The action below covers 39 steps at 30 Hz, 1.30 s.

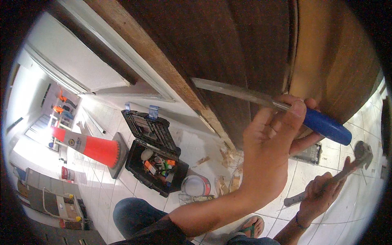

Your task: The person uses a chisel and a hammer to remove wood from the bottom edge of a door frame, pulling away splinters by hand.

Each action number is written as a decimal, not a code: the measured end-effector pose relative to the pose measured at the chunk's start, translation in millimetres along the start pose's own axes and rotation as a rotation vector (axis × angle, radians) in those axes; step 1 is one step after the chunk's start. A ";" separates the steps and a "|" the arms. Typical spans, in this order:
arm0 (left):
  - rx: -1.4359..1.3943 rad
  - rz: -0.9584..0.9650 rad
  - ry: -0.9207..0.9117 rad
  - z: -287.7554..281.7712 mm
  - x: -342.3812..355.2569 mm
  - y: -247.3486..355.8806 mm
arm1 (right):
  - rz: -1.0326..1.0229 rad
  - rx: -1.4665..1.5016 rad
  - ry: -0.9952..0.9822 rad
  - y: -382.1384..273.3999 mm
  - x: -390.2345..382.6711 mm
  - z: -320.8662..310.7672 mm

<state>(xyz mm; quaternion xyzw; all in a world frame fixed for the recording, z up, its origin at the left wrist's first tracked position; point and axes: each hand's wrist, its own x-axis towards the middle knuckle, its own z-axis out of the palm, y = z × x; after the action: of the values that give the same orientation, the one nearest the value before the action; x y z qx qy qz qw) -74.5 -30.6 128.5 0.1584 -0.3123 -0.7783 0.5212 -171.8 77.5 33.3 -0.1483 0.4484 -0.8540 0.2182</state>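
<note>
In my left hand (267, 151) is a chisel (328, 126), gripped where its blue handle meets the long flat blade. The blade points up and left, and its tip lies at the raw wooden edge (175, 75) of a dark brown door panel (212, 41). Lower right, my right hand (320, 196) is wrapped around the handle of a hammer (362, 153). The hammer's metal head is up beyond the hand, apart from the chisel's handle end.
An open black toolbox (141, 173) full of small items stands on the tiled floor, beside a round tub (194, 185) and wood chips (222, 185). An orange traffic cone (98, 149) is left of it. People in orange (61, 109) are far off.
</note>
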 end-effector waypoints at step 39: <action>0.013 0.005 0.015 2.3 -0.2 5.7 | -0.030 -0.171 0.040 8.2 -2.6 7.3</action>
<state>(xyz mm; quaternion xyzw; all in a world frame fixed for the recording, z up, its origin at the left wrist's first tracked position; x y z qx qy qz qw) -71.7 -31.2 134.0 0.1668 -0.3140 -0.7736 0.5245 -164.3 69.6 30.4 -0.1563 0.5217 -0.8185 0.1829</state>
